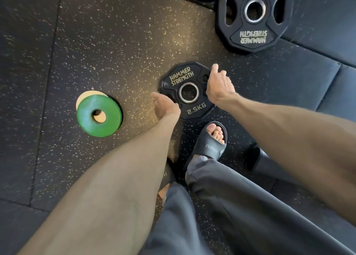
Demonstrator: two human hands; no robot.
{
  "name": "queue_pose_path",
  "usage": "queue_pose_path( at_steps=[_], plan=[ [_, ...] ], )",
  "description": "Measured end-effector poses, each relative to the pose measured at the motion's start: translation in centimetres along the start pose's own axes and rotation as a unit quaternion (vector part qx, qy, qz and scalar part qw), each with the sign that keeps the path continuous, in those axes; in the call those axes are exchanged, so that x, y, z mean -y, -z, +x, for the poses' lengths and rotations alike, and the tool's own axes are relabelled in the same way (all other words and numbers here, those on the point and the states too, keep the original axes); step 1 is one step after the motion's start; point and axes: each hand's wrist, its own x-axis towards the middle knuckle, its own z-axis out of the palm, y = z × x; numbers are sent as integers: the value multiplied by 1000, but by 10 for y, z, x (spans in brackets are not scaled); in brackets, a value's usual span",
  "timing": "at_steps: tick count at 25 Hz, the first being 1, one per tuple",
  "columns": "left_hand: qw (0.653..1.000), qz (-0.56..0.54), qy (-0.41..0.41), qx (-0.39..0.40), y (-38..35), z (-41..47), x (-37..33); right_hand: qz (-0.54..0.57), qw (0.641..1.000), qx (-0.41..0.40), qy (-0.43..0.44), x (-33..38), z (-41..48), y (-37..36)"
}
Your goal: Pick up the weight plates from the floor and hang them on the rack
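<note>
A black 2.5 kg Hammer Strength plate [187, 90] sits low over the speckled rubber floor [107, 43], just ahead of the person's feet, with both bare hands on it. The left hand [165, 106] is at the plate's near-left edge, its fingers tucked under or behind the rim so that how far they are curled cannot be told. The right hand [219, 85] is closed around the plate's right side, fingers hooked through the grip slot there and the thumb raised above the rim. Whether the plate is resting flat or already slightly lifted cannot be told from the head view. To the left, well apart from it, a green plate [99, 116] lies on top of a pale cream plate [87, 96], whose edge peeks out behind it. Farther off, at the upper right, a larger black Hammer Strength plate [254, 18] lies with its lettering upside down, partly on a dark blue mat [317, 62]. A foot in a dark slide sandal [209, 145] stands just below the held plate, beneath grey trouser legs [231, 206].
</note>
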Motion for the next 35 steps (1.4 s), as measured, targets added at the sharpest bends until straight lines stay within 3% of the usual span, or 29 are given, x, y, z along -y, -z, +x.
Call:
queue_pose_path(
  at_steps=[5,10,13,18,26,35],
  plan=[
    [996,17,-87,2,103,-121,-44,81,995,-39,-34,0,-108,116],
    [970,113,-212,24,236,-276,-67,159,977,-107,-89,7,-270,242],
    [945,158,-284,23,299,-359,-56,226,957,-140,-117,12,-377,284],
    [900,135,-413,47,368,-488,-15,290,905,-246,-190,10,-560,323],
    [776,150,-605,99,372,-672,62,297,802,-435,-280,-55,-799,332],
    [596,233,-736,221,234,-892,171,325,624,-514,-491,-198,-1018,240]
  ],
)
